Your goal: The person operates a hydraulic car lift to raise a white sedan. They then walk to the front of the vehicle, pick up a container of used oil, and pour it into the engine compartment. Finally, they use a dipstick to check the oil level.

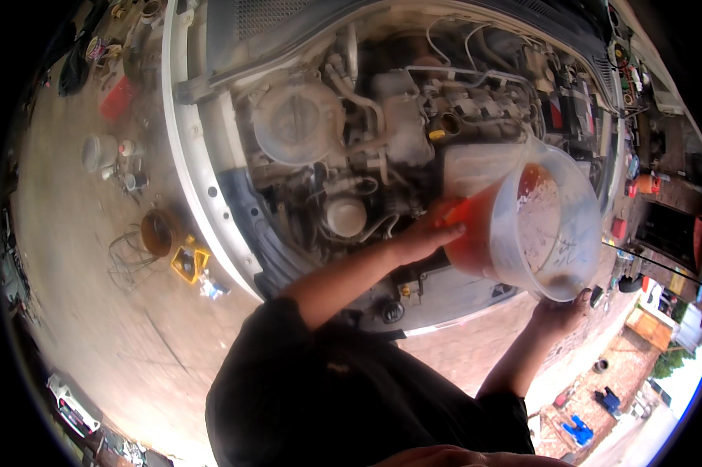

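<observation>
A large translucent plastic measuring jug (580,204) is tilted over the right part of an open engine bay. Reddish-orange liquid (475,226) lies inside, toward its base. My left hand (436,233) grips the base side of the jug, its fingertips partly hidden behind the wall. At the near side of the rim, my right hand (565,313) is closed on the jug, probably at a handle that I cannot see clearly. Below the jug sits the dusty engine (405,128), with an open round neck (447,123) beside a yellow ring (437,135).
A round air filter housing (298,123) and a pale reservoir cap (345,217) are left of the jug. The white car-body edge (191,167) borders the bay. On the ground lie a white bucket (99,153), a red container (117,98) and a yellow container (189,265).
</observation>
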Tool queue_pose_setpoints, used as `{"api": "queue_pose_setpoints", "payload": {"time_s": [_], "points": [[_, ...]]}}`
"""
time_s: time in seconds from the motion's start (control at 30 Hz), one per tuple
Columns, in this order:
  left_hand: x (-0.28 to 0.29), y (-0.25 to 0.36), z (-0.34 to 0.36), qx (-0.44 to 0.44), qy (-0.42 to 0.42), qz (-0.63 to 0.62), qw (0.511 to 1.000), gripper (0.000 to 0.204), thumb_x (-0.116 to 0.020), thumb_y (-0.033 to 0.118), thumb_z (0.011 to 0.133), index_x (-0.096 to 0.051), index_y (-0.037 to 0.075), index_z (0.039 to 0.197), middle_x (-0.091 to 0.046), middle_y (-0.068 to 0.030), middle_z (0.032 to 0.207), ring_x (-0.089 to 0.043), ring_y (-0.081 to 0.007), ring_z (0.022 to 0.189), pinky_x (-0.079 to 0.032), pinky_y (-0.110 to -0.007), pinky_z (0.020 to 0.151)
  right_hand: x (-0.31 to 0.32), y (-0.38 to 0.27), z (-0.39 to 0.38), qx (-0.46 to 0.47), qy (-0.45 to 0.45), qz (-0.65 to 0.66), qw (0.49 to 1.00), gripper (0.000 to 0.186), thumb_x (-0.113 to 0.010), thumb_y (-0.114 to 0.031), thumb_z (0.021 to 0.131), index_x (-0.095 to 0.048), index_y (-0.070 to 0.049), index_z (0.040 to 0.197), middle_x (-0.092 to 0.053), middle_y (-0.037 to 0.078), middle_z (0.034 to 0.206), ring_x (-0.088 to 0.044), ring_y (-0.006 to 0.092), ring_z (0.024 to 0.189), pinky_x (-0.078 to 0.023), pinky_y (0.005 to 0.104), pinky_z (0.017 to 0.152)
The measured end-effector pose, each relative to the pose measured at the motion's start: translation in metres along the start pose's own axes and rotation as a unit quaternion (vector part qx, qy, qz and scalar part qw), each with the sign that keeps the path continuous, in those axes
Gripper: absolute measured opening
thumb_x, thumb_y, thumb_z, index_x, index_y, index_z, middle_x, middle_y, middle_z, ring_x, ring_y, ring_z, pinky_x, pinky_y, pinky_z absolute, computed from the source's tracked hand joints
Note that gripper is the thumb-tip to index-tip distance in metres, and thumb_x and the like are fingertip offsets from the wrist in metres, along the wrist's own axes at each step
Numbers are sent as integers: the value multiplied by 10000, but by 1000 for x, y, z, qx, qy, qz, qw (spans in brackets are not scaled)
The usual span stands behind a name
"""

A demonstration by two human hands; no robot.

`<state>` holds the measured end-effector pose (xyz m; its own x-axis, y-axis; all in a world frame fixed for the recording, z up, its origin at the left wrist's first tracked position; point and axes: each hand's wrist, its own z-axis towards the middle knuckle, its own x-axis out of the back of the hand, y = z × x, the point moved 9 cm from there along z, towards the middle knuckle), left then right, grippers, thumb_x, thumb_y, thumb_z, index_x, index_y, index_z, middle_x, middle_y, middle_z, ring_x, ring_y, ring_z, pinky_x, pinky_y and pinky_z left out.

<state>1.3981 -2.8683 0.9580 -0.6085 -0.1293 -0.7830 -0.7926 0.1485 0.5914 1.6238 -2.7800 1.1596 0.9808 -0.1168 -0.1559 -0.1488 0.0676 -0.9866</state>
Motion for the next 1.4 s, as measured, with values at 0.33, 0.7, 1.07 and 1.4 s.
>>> {"api": "queue_pose_setpoints", "payload": {"time_s": [0.33,0.7,1.07,1.4], "points": [[5,3,-2,-10,10,30,999,772,-628,495,889,-294,85,1451,-396,-102,1402,-434,-229,1250,-388,-396,1040,-40,-10,-7,1,50,-26,998,217,-619,-285,916,-533,-112,816,-530,-10,654,-341,55,433,-266,199,388],[8,10,5,-30,9,23,999,769,-616,502,894,-302,62,1441,-384,-113,1399,-429,-238,1251,-412,-406,1023,-51,1,5,-25,26,-46,998,278,-591,-297,936,-489,-124,744,-436,-44,565,-308,50,430,-247,218,402],[12,2,9,-8,26,52,998,722,-584,472,926,-301,43,1433,-380,-124,1391,-433,-231,1253,-425,-383,1014,-64,-2,7,-22,56,-68,996,312,-569,-274,948,-435,-156,692,-394,-39,528,-275,66,405,-238,231,384],[7,11,11,-11,2,-1,1000,692,-580,443,936,-305,46,1432,-386,-126,1396,-401,-222,1298,-411,-382,1042,-72,-3,10,-19,53,-77,995,255,-579,-261,940,-487,-133,740,-421,-31,545,-275,72,413,-248,230,393]]}}
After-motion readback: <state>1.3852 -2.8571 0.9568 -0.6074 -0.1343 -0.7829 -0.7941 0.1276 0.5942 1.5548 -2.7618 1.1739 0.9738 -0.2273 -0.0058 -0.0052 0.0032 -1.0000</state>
